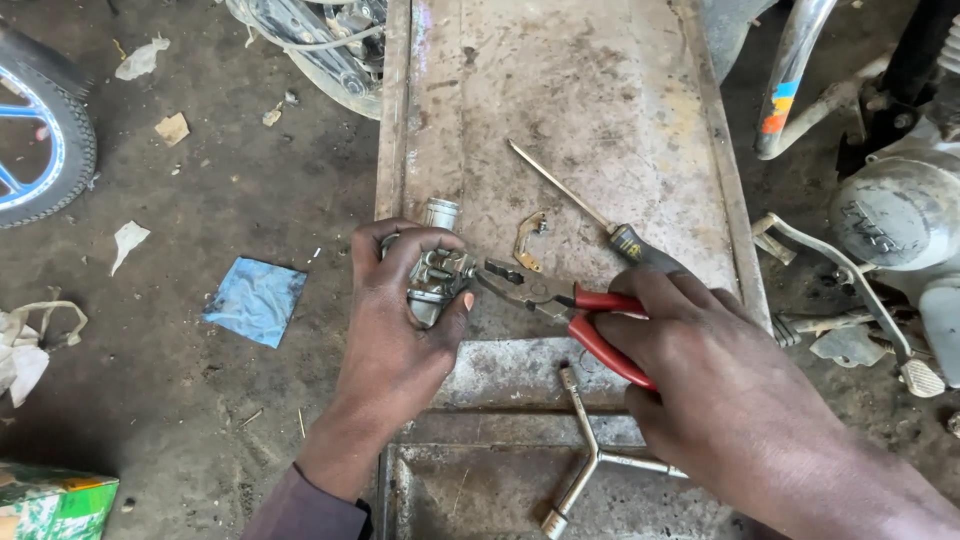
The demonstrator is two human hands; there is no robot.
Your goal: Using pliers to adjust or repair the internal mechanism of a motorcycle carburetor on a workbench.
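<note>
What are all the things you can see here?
Carburettor: one, grey metal, held over the bench's left edge.
Pliers: one, red handles, jaws at the carburettor.
Screwdriver: one, dark handle, lying on the bench.
Small bracket: one, brassy, on the bench by the pliers.
Y-shaped socket wrench: one, grey, on the bench's lower part.
Metal bench: one, rusty grey, centre.
Blue rag: one, on the ground, left.
Wheel: one, black tyre with blue rim, far left.
Motorcycle engine: one, silver, right.
Green box: one, bottom-left corner.
Left hand: holds the carburettor.
Right hand: grips the pliers.
</note>
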